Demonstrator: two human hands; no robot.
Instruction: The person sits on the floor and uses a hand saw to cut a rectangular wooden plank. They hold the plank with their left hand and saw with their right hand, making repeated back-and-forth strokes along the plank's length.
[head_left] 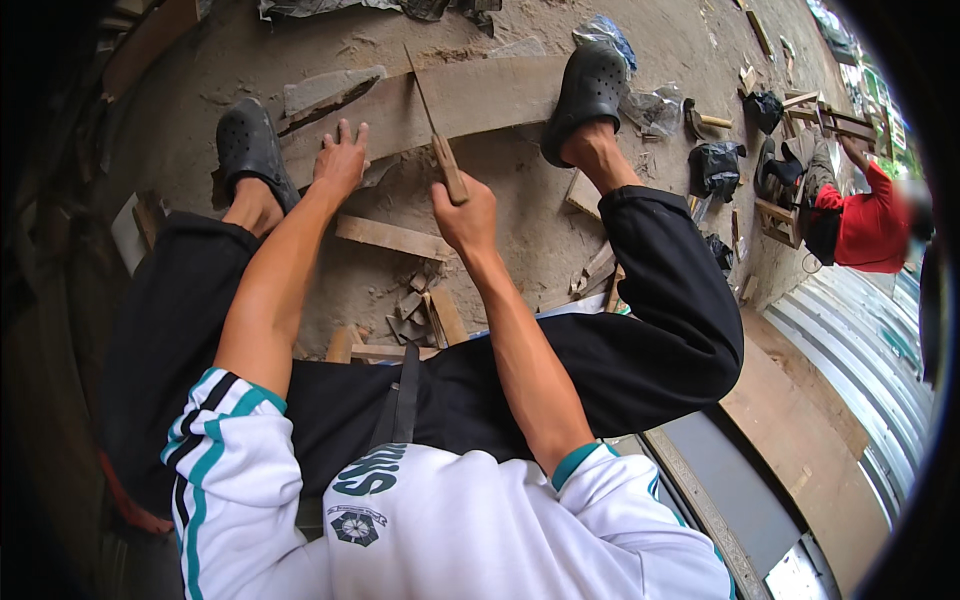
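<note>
A long wooden board (500,92) lies on the ground across the space between my feet. My left hand (342,160) rests on its near edge, fingers stretched out and apart. In my right hand (466,215) is a handsaw (450,172), my fingers closed around its wooden handle. Its thin blade is seen almost edge-on, pointing away from me over the board. Whether the teeth touch the wood cannot be told. My black clogs (250,145) stand at either side, the right one over the board's right end.
Below the board lie a short wooden plank (393,236) and several offcuts (410,310). A hammer (706,120) and a black plastic bag (717,170) are on the dirt floor at right. Farther right sits a person in red (870,225), beside corrugated metal sheeting (840,325).
</note>
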